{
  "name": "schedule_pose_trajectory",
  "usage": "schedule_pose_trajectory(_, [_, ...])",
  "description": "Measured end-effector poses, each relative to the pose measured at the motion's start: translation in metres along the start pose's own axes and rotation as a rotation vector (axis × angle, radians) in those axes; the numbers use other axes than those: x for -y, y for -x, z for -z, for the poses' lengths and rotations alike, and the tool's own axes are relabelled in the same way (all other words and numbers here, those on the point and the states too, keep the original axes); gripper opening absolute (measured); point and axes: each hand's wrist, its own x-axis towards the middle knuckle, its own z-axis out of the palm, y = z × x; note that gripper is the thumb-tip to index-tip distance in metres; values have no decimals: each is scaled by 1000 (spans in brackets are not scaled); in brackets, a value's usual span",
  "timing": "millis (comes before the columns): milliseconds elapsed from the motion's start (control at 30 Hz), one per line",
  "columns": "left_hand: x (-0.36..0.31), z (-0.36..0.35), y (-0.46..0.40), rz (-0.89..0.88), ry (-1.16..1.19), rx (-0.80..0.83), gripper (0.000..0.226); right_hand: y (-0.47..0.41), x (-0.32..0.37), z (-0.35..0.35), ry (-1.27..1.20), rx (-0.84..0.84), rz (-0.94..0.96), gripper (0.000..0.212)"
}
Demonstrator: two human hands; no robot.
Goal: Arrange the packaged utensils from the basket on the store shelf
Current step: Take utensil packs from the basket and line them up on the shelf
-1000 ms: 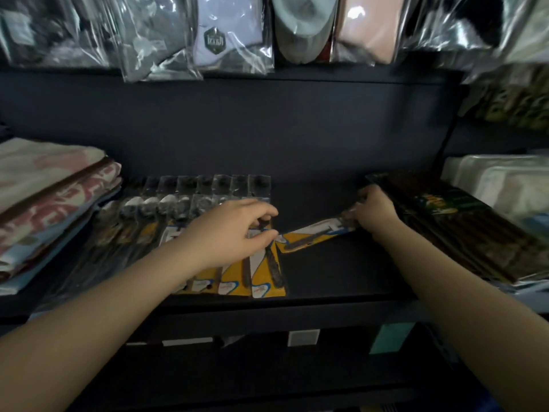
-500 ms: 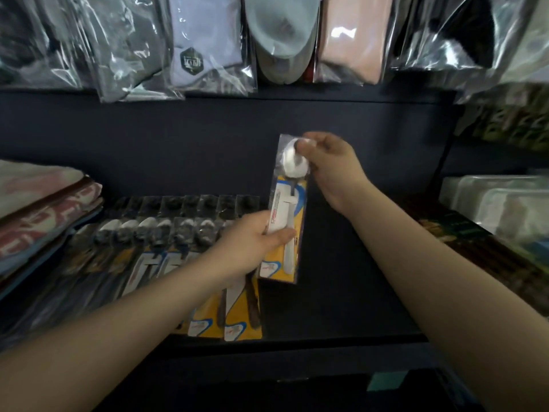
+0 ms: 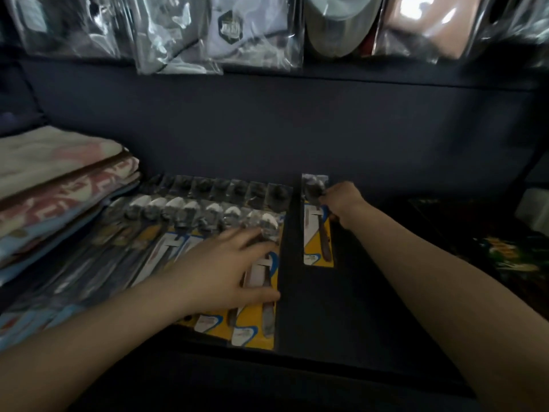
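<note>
Several packaged spoons on yellow cards lie in overlapping rows [image 3: 208, 221] on the dark shelf [image 3: 341, 307]. My left hand [image 3: 225, 269] rests flat, fingers spread, on the rightmost packs of the front row [image 3: 255, 325]. A single spoon pack [image 3: 316, 230] lies flat just right of the rows, apart from them. My right hand [image 3: 341, 203] pinches its upper right edge near the spoon's bowl. No basket is in view.
Folded towels [image 3: 59, 185] are stacked at the shelf's left end. Dark packaged goods [image 3: 490, 248] lie at the right. Bagged items [image 3: 225, 28] hang from the shelf above, over the back of the shelf. The shelf's front edge [image 3: 297, 364] runs below the packs.
The spoon pack held upright in both hands has been laid flat on the shelf, right of the rows. My left hand let go of it and moved onto the front row.
</note>
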Motion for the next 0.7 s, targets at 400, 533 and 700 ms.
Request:
schedule_pose_trajectory(400, [22, -7, -3, -33, 66, 151, 89, -5, 5, -26, 52, 84, -45, 15])
schedule_pose_trajectory(533, [24, -7, -6, -31, 53, 163, 88, -5, 2, -30, 185, 47, 68, 14])
schedule_pose_trajectory(700, [17, 0, 4, -40, 124, 93, 86, 22, 8, -26, 599, -46, 304, 43])
